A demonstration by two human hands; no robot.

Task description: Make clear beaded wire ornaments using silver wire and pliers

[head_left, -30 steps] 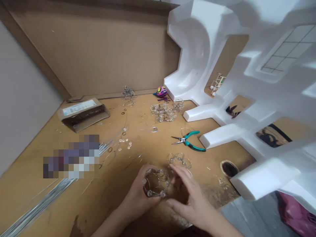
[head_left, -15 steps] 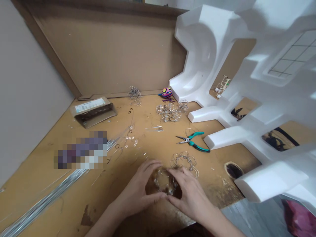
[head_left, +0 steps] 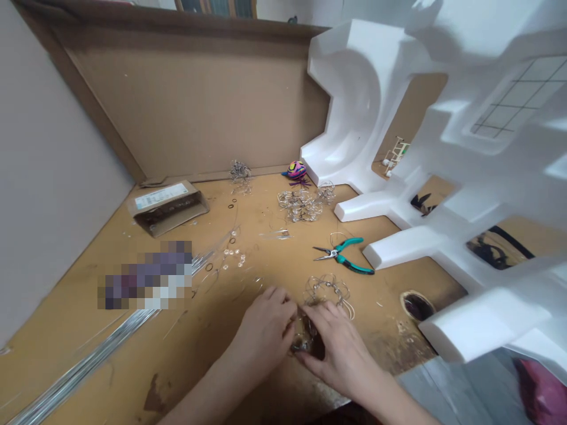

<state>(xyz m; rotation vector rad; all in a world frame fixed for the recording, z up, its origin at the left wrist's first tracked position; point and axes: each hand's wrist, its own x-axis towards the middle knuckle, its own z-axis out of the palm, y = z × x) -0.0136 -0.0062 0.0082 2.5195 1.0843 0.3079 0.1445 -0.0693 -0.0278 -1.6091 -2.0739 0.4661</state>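
Both my hands close around a small wire-and-bead ring (head_left: 305, 335) on the wooden workbench (head_left: 212, 307). Most of the ring is hidden by my fingers, with only a few glassy beads and wire strands showing. My left hand (head_left: 264, 328) grips its left side, and my right hand (head_left: 337, 352) presses over its right side. Just beyond my right fingers lies a looser tangle of wire with beads (head_left: 328, 290), close to but apart from that hand. Teal-handled needle-nose pliers (head_left: 344, 255) rest further up on the right.
White polystyrene packaging (head_left: 376, 147) looms over the right side. Further wire-and-bead clusters (head_left: 300, 205) lie at the back, beside a colourful toy (head_left: 296, 171). Long metal rods (head_left: 88, 360) run along the front left, near a pixelated patch (head_left: 146, 274) and a cardboard box (head_left: 168, 206).
My hands have closed in on the ring and now cover most of it. The ring sits lower and further right than in the first frame, where it showed plainly.
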